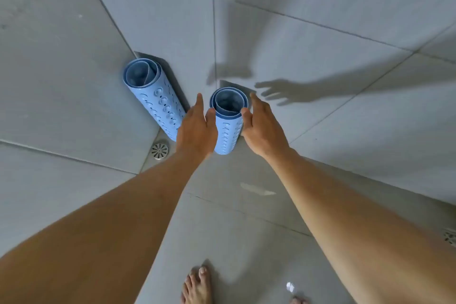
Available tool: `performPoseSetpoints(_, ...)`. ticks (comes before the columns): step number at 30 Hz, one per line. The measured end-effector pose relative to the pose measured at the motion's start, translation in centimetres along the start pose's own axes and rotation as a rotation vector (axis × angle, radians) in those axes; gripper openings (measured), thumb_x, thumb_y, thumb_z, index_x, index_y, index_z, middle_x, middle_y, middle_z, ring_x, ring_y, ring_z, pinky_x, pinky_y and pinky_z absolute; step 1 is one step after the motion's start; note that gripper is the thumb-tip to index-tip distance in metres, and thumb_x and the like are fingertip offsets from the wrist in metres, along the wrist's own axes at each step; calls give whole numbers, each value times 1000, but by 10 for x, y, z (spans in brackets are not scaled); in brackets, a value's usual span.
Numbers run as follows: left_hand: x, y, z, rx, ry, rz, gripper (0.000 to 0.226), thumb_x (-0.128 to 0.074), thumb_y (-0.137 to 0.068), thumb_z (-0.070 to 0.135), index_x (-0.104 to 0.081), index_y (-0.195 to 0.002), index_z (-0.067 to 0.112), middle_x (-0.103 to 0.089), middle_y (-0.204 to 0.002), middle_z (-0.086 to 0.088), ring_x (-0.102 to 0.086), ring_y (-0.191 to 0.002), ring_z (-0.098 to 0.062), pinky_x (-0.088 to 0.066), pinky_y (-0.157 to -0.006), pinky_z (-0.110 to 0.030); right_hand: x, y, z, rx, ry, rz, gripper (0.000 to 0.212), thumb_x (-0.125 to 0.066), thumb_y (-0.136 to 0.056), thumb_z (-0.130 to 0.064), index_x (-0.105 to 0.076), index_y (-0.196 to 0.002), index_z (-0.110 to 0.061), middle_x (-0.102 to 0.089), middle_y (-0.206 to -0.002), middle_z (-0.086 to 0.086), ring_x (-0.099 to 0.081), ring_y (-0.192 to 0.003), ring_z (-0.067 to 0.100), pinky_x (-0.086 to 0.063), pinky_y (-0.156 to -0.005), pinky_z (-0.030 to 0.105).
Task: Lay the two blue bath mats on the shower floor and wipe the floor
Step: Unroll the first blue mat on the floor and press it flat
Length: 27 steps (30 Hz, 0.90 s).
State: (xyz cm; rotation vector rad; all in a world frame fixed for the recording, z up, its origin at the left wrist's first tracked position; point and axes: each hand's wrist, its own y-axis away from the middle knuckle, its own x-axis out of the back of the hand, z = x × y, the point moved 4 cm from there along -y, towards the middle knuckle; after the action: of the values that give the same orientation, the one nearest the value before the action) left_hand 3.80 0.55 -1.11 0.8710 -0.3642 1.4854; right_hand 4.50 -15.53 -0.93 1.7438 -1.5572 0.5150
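Both hands reach the right rolled mat (pixel 228 119) standing in the far corner: left hand (pixel 197 131) and right hand (pixel 261 128) spread open, flanking its top, gripping nothing. Left rolled mat (pixel 153 96) leans against the wall beside the floor drain (pixel 160 151).

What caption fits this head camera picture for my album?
Two open hands, left and right, reach around one rolled blue bath mat standing in the shower corner.

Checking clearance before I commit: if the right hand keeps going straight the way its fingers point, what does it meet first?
Probably the tiled wall behind the right-hand rolled mat. The right hand runs alongside that roll; depth is unclear.
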Motion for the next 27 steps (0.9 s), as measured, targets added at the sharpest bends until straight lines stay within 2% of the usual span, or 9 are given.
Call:
performPoseSetpoints(2, -5, -14, -1, 116, 96, -17, 59, -23, -101, 47, -26, -156, 24, -58, -136, -12, -53, -125, -35, -42, -105, -53, -3, -11, 6, -41, -16, -7, 53, -32, -108, -39, -24, -155, -17, -39, -154, 12, -40, -139, 29, -37, -107, 44)
performPoseSetpoints(4, -5, -30, -1, 276, 269, -44, 46, -24, -100, 43, -56, -127, 23, -61, -128, -14, -55, -118, -38, -43, -103, -55, -5, -21, 11, -53, -26, -43, 52, -31, -107, -42, -29, -152, -17, -45, -150, 14, -43, -137, 31, -39, -107, 45)
performPoseSetpoints(7, -2, -33, 7, 450, 470, -139, 34, -28, -101, 40, -49, -80, 26, -61, -100, -7, -60, -107, -33, -51, -95, -56, -11, -27, 14, 0, -108, -105, 37, -32, -106, -38, -44, -138, -24, -60, -128, 6, -56, -117, 26, -45, -95, 42)
performPoseSetpoints(10, -4, -26, 10, 535, 561, -350, 26, -34, -104, 47, -49, -97, 28, -54, -90, 2, -61, -102, -27, -53, -94, -53, -12, -26, 16, -59, -282, -158, 34, -32, -107, -30, -47, -138, -32, -57, -122, -10, -53, -113, 14, -40, -92, 33)
performPoseSetpoints(14, -11, -18, -3, 617, 756, -458, 18, -48, -102, 40, -53, -110, 25, -50, -116, -8, -59, -113, -40, -54, -91, -60, -18, -13, 15, -338, -674, -238, 23, -35, -108, -27, -43, -126, -38, -56, -115, -12, -55, -114, 18, -50, -78, 37)
performPoseSetpoints(17, -19, -6, -21, 690, 874, -472, 10, -53, -101, 34, -57, -100, 25, -51, -110, -9, -56, -114, -49, -52, -90, -64, -20, 6, 25, -482, -786, -276, 35, -33, -106, -50, -45, -133, -31, -53, -136, 1, -56, -115, 21, -53, -91, 49)
performPoseSetpoints(19, -28, 5, -35, 742, 922, -466, 13, -57, -99, 36, -62, -105, 25, -48, -122, -14, -56, -114, -51, -53, -90, -64, -25, 15, 39, -606, -874, -298, 53, -30, -102, -62, -54, -128, -22, -59, -131, 7, -62, -111, 27, -53, -97, 53)
performPoseSetpoints(22, -47, 27, -57, 868, 927, -462, 31, -62, -97, 33, -61, -123, 16, -53, -127, -20, -63, -104, -47, -60, -78, -52, -34, 33, 54, -781, -861, -379, 59, -35, -99, -65, -59, -114, -14, -68, -114, 11, -68, -102, 30, -56, -92, 48)
performPoseSetpoints(27, -80, 65, -84, 939, 869, -514, 42, -75, -88, 27, -61, -123, 9, -64, -115, -19, -66, -97, -34, -59, -78, -43, -56, 71, 74, -829, -733, -532, 25, -50, -104, -36, -66, -105, -17, -74, -105, 7, -68, -100, 25, -53, -96, 45)
